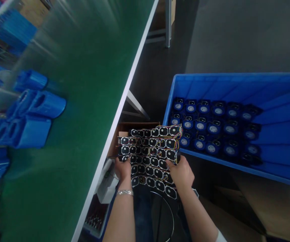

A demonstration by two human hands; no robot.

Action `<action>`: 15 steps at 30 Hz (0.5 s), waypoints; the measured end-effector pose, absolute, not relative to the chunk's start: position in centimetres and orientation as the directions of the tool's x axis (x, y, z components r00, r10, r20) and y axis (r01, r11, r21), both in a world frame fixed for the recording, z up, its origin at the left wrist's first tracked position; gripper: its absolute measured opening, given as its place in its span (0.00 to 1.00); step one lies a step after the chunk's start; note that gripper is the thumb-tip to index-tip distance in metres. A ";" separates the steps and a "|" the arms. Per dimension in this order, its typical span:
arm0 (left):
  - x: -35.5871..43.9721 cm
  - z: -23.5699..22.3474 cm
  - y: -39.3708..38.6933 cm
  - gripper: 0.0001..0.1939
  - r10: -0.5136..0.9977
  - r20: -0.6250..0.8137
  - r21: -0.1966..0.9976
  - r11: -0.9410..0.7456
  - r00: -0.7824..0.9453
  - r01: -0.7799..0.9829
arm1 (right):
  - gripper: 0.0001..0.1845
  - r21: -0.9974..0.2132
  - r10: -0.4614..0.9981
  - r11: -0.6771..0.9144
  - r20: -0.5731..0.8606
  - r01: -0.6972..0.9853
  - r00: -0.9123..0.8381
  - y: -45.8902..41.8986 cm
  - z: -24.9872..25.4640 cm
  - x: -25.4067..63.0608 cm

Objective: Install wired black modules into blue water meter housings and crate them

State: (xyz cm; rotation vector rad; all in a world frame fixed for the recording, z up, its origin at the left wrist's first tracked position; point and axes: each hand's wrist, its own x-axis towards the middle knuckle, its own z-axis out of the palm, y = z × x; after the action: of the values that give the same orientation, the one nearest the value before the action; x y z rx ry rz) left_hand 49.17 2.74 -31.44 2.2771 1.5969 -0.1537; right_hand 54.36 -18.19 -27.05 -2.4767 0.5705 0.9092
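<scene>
Between counter (pixel 84 101) and blue crate (pixel 261 80), we grip a stack of black fans (pixel 151 148): left hand (pixel 123 168) and right hand (pixel 181 172) closed on its sides.

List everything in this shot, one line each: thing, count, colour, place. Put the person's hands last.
Small fans: a stacked bundle of several rows, black with white labels and coloured wires, held between both hands.
Crate: one, blue, on the right.
Fans in the crate: about two dozen, black with blue hubs, in rows on its floor.
Table: one, green top with white edge, on the left.
Blue housings: several, blurred, on the table's left.
Bracelet: one, silver, left wrist.
Left hand: grips the bundle's left side.
Right hand: grips its right side.
</scene>
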 end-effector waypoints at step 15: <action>52.6 -16.0 -9.8 0.15 0.727 -0.461 0.346 -0.380 0.509 0.858 | 0.26 -0.172 -0.417 -0.755 -0.619 -0.633 0.665 -30.7 -10.3 53.4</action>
State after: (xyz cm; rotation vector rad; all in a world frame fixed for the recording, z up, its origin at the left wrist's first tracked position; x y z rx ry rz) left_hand 52.62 -9.84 -15.95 2.2068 1.2924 -0.3130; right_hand 53.43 -30.66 -10.28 -2.5084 0.8268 0.7995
